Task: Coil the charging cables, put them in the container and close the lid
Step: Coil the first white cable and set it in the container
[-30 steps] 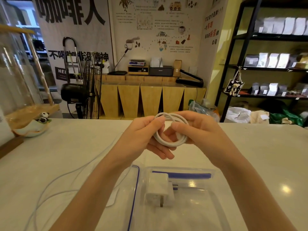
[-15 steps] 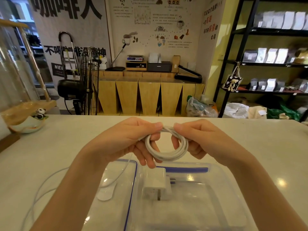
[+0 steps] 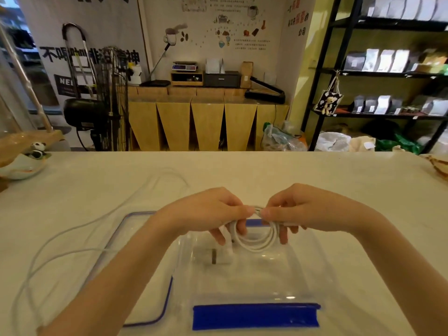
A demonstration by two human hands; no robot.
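Spreading wide on every side of the clear container (image 3: pixel 303 275), the white table (image 3: pixel 315 180) shows bare surface. Over the container's far half, the left hand (image 3: pixel 213 214) and right hand (image 3: pixel 298 210) pinch the top of a coiled white cable (image 3: pixel 257 243), thumbs nearly meeting. A loose cable (image 3: pixel 72 238) trails left, beside the lid (image 3: pixel 126 224).

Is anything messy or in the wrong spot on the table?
Only one thing: a loose white cable sprawls uncoiled over the table, left of the clear container. The lid lies off beside it. Both hands hold a tidy coil above the container.
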